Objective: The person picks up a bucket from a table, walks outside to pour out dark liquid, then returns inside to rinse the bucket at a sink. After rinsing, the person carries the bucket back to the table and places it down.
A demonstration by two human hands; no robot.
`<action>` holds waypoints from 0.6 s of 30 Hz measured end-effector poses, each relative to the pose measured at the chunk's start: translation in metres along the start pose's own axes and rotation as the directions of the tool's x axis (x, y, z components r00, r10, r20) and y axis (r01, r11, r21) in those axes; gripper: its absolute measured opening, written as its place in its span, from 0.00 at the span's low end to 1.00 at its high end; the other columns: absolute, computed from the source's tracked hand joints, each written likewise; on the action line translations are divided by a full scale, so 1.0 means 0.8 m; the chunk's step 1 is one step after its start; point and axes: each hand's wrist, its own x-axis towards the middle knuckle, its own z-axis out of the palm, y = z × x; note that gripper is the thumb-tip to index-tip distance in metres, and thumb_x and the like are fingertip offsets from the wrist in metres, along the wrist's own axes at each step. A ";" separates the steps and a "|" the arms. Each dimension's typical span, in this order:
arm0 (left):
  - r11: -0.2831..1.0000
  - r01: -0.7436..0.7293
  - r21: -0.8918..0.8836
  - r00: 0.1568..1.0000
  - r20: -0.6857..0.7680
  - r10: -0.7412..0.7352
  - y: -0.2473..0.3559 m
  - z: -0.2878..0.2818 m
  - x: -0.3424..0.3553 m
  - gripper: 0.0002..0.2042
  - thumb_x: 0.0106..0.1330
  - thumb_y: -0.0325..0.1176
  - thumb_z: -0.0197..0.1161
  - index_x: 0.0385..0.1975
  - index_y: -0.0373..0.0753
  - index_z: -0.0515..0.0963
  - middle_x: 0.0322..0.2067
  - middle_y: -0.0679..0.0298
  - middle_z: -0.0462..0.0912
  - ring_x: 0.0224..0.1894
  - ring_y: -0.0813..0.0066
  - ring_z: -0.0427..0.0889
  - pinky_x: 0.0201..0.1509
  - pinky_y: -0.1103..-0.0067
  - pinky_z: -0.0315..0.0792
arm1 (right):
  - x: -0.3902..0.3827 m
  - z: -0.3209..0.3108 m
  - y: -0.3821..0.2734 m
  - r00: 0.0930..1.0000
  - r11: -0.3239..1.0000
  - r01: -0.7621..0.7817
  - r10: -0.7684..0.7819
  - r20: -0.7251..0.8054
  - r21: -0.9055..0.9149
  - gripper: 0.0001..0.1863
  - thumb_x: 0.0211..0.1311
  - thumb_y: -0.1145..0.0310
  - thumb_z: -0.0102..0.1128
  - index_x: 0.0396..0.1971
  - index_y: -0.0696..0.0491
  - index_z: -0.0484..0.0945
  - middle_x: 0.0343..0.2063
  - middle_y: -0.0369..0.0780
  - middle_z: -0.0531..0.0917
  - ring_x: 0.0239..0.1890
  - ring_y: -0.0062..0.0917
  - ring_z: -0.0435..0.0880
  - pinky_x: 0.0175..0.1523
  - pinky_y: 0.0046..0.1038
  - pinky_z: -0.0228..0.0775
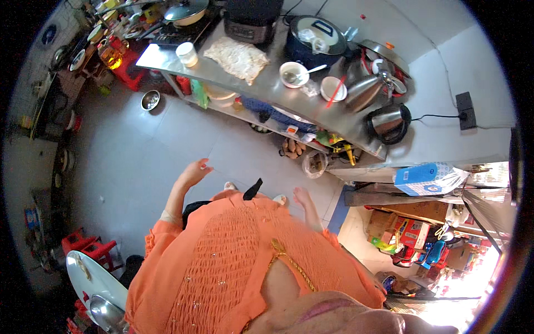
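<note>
Two bare hands, the left hand (pixel 193 173) and the right hand (pixel 302 196), hang well apart above the pale tiled floor (pixel 128 167). On the left the grip is loosely open, fingers slightly bent, with hold of nothing; on the right the grip looks slack and empty too, though its palm is partly hidden. Nearest the right hand in view are a bag-lined bin (pixel 315 165) and some brown tubers (pixel 292 148), low by the metal table (pixel 157 59). A metal bowl (pixel 150 100) sits on the floor, ahead and leftward of the left hand. I judge this a pause between handling steps; lifting anything from the table would call for stepping closer, then reaching forward
</note>
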 end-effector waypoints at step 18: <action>0.748 0.377 -0.546 0.738 -0.311 -0.599 -0.208 -0.105 -0.150 0.24 0.59 0.42 0.57 0.53 0.37 0.66 0.46 0.52 0.74 0.49 0.63 0.74 0.50 0.74 0.68 | 0.214 0.417 -0.316 0.837 0.382 0.171 0.431 0.338 -0.908 0.19 0.56 0.64 0.55 0.45 0.57 0.70 0.29 0.40 0.76 0.23 0.22 0.74 0.26 0.26 0.69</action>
